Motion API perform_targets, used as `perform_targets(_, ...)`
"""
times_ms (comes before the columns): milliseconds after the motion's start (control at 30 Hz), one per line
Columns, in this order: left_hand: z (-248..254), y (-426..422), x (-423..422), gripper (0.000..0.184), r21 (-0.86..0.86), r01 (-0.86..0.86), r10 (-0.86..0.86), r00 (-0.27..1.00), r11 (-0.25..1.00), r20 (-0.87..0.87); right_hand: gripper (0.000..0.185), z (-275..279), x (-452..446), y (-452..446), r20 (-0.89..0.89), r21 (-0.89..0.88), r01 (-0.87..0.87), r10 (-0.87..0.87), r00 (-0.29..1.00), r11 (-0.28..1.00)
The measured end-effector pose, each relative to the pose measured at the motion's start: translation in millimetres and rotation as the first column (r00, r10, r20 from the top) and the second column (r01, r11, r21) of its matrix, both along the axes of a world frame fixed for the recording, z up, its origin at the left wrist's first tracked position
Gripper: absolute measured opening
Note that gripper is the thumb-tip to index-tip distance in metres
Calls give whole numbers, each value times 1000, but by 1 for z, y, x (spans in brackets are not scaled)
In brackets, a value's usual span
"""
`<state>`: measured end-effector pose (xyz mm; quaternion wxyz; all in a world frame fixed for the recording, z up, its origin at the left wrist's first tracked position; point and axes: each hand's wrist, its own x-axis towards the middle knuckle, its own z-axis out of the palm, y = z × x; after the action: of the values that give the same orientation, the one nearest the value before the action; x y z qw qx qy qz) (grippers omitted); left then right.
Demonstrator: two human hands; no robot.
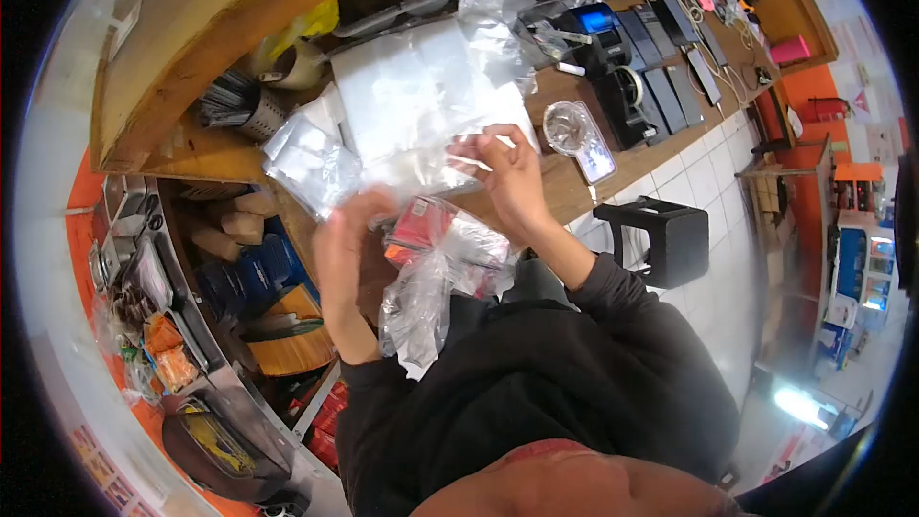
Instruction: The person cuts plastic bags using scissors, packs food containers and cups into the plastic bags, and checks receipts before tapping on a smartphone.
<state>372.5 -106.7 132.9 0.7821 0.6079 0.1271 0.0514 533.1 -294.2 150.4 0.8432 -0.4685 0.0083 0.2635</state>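
One left hand (347, 247), one right hand (517, 180), cannot tell whether fingers (496, 149) grip, one clear bag (417, 304), one stool (673, 243)

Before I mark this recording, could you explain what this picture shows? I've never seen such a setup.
There is no machine here: a person works with two bare hands. The single picture comes from a camera worn on the head, looking forward and down, so the dark sleeves are the wearer's own. On the wooden desk lie glossy plastic and a phone-like device. A red-and-white package in clear plastic sits close to the body. The left hand, blurred, is beside it; the right hand is over the glossy plastic, fingers bent. Whether either hand grips thin film, I can't tell.
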Motion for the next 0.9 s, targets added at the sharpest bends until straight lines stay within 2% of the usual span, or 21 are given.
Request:
perform_targets(33, 3, -17, 5, 48, -119, 323, -326, 945, 939, -9, 13, 7, -2, -4, 15, 70, -72, 71, 997, 995)
perform_targets(67, 7, -42, 15, 48, -117, 331, -334, 943, 936, -11, 15, 7, -5, -12, 26, 132, -177, 175, 984, 975)
perform_targets(133, 15, -87, 35, 52, -447, 1, -5, 1000, 895, -8, 16, 17, -13, -32, 72, 28, -286, 283, 956, 958)
perform_targets(167, 22, -86, 43, 52, -437, 8, -12, 1000, 900, -8, 17, 21, -19, -42, 106, -86, -389, 397, 912, 917)
perform_targets(233, 40, -77, 58, 49, -554, -334, 306, 941, 762, -145, 19, 12, -26, -62, 229, -60, -400, 402, 886, 915)
perform_targets(267, 43, -77, 57, 49, -544, -334, 306, 941, 770, -145, 23, 7, -22, -76, 222, -138, -598, 613, 758, 790)
perform_targets(300, 45, -79, 57, 41, -405, -418, 434, 899, 813, -56, 26, 10, -15, -88, 199, -214, -760, 789, 581, 614)
perform_targets(333, 49, -84, 60, 34, -262, -507, 537, 842, 821, 55, 38, 16, 0, -100, 371, -542, -667, 857, 357, 512)
perform_targets(367, 56, -97, 59, 34, -251, -508, 537, 841, 824, 60, 38, 23, 7, -104, 381, -534, -668, 853, 357, 519)
perform_targets(400, 67, -116, 51, 27, 92, -477, 480, 877, 874, -17, 41, 28, 9, -106, 540, -400, -615, 717, 441, 680)
perform_targets(433, 80, -138, 47, 20, 416, -366, 448, 886, 833, -117, 35, 33, 13, -108, 520, -272, -630, 662, 541, 728)
perform_targets(467, 93, -168, 54, 14, 326, -349, 378, 925, 879, -27, 31, 38, 17, -111, 490, -138, -626, 602, 630, 767)
perform_targets(500, 92, -190, 56, 14, 335, -357, 390, 920, 872, -34, 31, 42, 21, -118, 488, -126, -637, 607, 627, 760)
perform_targets(567, 85, -225, 62, 10, 453, -325, 364, 931, 831, -1, 13, 47, 32, -131, 315, -67, -704, 684, 658, 707)
perform_targets(600, 86, -242, 69, 10, 468, -328, 372, 928, 821, -1, 15, 45, 31, -135, 370, -37, -636, 602, 708, 771)
perform_targets(633, 86, -258, 76, 6, 387, -469, 494, 868, 794, 37, 15, 41, 35, -141, 374, -20, -642, 601, 706, 767)
perform_targets(667, 84, -271, 81, 9, 296, -599, 611, 789, 744, 63, 19, 36, 38, -147, 500, -152, -556, 549, 670, 817)
perform_targets(700, 80, -281, 86, 9, 305, -605, 619, 783, 735, 62, 23, 31, 40, -154, 615, -266, -444, 505, 605, 856)
perform_targets(800, 37, -307, 99, 40, 297, -841, 841, 513, 452, 173, 27, 24, 29, -173, 715, -320, -416, 505, 484, 851)
perform_targets(833, 36, -322, 102, 40, 299, -849, 850, 498, 437, 171, 27, 22, 30, -176, 714, -319, -432, 514, 476, 844)
perform_targets(900, 36, -349, 109, 44, 173, -847, 820, 531, 503, 215, 22, 20, 39, -180, 563, -285, -411, 498, 659, 866)
